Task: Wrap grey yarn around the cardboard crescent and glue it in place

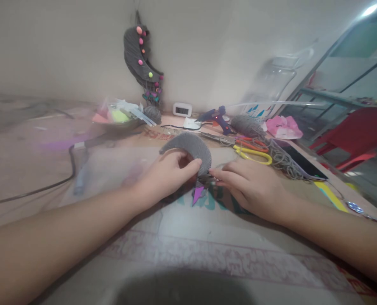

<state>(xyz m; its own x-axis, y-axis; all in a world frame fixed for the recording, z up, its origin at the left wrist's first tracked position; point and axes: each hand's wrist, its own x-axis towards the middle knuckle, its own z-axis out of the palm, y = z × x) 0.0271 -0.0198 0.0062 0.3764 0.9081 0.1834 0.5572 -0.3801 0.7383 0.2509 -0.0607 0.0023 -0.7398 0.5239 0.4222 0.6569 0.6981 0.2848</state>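
Note:
A crescent wrapped in grey yarn point(190, 144) is held above the tabletop by my left hand point(177, 169), thumb on its face and fingers behind. Its lower tip is bare and purple point(197, 195). Close against the right edge of the crescent, my right hand point(248, 182) has its fingers pinched together, with what looks like grey yarn point(209, 179) running from them to the crescent just above the purple tip. My right palm and part of the fingers are turned away from view.
Scissors with yellow and orange handles point(255, 154), a blue glue gun point(218, 119), grey yarn point(247, 126) and a phone point(298, 159) lie to the right. Behind stand a white clock point(182, 109) and a bowl point(118, 126). A decorated crescent point(134, 55) hangs on the wall.

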